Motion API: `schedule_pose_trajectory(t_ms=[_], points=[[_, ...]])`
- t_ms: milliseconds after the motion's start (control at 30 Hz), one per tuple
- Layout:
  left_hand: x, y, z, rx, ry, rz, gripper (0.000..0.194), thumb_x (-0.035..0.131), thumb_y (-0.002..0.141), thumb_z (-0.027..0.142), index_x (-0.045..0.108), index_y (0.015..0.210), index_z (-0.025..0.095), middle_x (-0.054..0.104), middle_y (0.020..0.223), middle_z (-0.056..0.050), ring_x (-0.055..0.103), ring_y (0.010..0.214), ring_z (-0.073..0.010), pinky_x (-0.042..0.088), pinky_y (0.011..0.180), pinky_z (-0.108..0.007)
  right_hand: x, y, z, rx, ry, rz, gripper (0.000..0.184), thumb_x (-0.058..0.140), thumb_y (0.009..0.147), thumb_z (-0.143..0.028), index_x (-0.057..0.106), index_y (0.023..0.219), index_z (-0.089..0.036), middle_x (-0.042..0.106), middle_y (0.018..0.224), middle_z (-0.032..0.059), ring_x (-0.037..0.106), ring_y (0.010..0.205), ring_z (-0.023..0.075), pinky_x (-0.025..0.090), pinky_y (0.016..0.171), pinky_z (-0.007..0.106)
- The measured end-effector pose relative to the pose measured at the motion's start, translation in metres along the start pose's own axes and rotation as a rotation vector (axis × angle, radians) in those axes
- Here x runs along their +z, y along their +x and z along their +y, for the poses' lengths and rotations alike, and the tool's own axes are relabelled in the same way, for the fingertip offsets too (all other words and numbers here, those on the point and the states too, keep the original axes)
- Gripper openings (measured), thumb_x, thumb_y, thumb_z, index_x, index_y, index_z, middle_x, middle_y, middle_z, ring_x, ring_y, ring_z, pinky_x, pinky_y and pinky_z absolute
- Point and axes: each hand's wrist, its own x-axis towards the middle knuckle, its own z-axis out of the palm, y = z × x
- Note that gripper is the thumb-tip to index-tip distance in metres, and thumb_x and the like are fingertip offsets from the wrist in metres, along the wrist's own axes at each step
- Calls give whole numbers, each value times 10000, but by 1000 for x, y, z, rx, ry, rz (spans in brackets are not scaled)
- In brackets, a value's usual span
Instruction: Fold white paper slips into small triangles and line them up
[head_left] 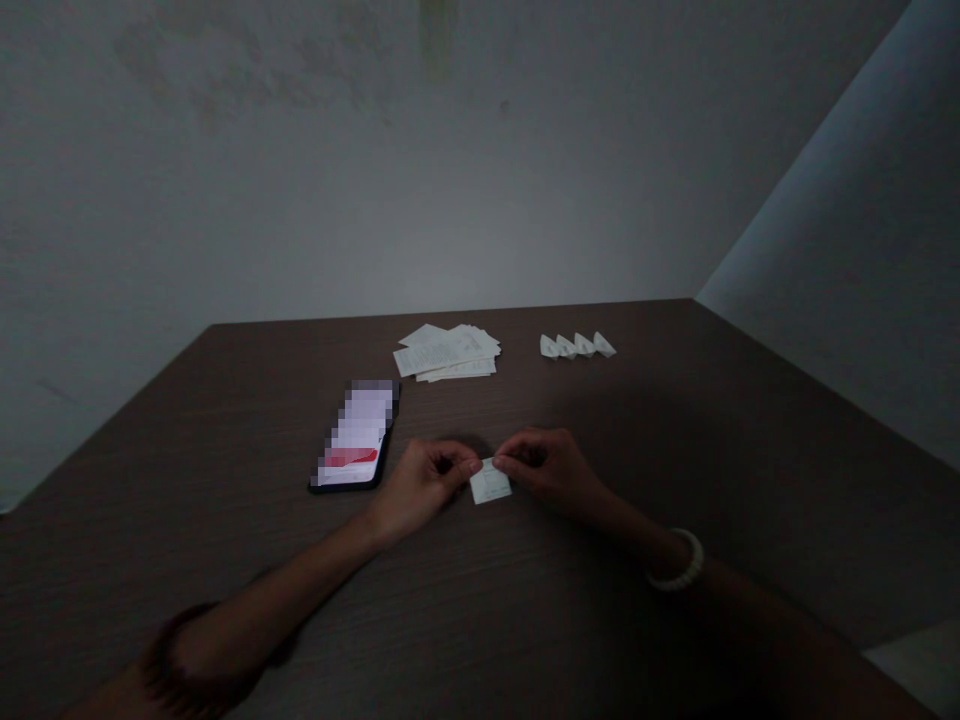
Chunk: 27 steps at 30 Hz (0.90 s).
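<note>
A small piece of printed white paper (491,484), roughly square, is between my hands above the brown table. My left hand (426,482) pinches its upper left corner between thumb and fingers. At its upper right corner, my right hand (553,468) has the same kind of pinch. The paper's top edge is partly hidden by the fingertips; whether it is folded there I cannot tell. Left of my left hand lies a phone (354,435) with its screen lit and blurred out.
Behind my hands lies a loose pile of printed paper slips (448,352). To its right, several small folded white paper pieces (576,346) stand in a row. The wooden table (247,400) reaches back to a stained wall (360,200).
</note>
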Motion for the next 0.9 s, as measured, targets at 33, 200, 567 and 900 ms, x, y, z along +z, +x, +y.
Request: schedule_pose_trajectory(t_ms=[33,200,567,900], points=[[0,0,0,-2,-4,1,270,547,888,329,684,765,132,590,599,4,496,540,-96,393,500,-199,0,0,0,6,26,-13,147,662,808,-303,729,789,-173,680,671,8,562,577,101,418,542,213],[2,-2,3,24,-14,24,258,529,895,296,667,751,134,620,651,-10,526,589,-110,424,545,-217,1,0,-1,53,137,-44,156,670,793,-303,730,833,-165,686,672,9,575,564,98,426,513,202],[8,-3,6,-14,-91,12,174,688,791,290,659,871,137,641,662,-2,555,591,-120,420,546,-225,0,2,-2,68,109,89,104,666,776,-257,723,760,-172,706,679,22,612,587,123,449,536,214],[7,-4,2,-69,-58,20,182,653,814,292,697,873,126,651,646,-16,550,563,-125,400,528,-229,0,2,1,79,168,32,112,664,787,-262,708,800,-160,706,696,22,626,608,121,462,558,212]])
